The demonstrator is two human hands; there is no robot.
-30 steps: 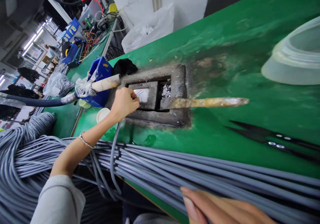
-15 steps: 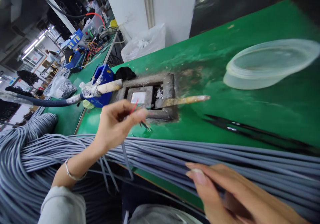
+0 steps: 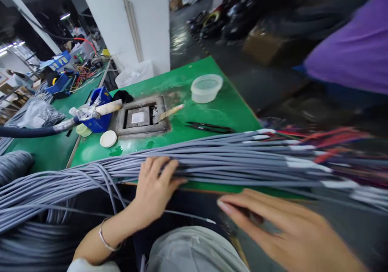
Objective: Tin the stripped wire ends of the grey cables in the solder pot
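My left hand (image 3: 156, 187) lies over a long bundle of grey cables (image 3: 230, 159), its fingers bent across the top and the thumb along the near side. Close to the camera, my right hand (image 3: 281, 227) is held in front of the bundle with thumb and forefinger together; anything between them is hidden. A single thin grey cable (image 3: 189, 214) with a pale end runs below the bundle, between my hands. To the right, the bundle ends in white sleeves (image 3: 306, 163) and red and dark wires (image 3: 339, 138), partly blurred. Black thread snips (image 3: 210, 127) lie behind the bundle.
A square solder pot (image 3: 139, 131) is set in the green table (image 3: 182, 138), with a stained scraper (image 3: 171, 112) across its edge. Around it are a round lid (image 3: 108, 138), a clear tub (image 3: 206, 89), a blue bin (image 3: 98, 118) and a hose (image 3: 65, 125). Purple clothing (image 3: 354, 49) shows at right.
My left hand has let go of a cable end with thin red and dark wires and come down onto the bundle. The view has swung right, bringing the wire ends into sight.
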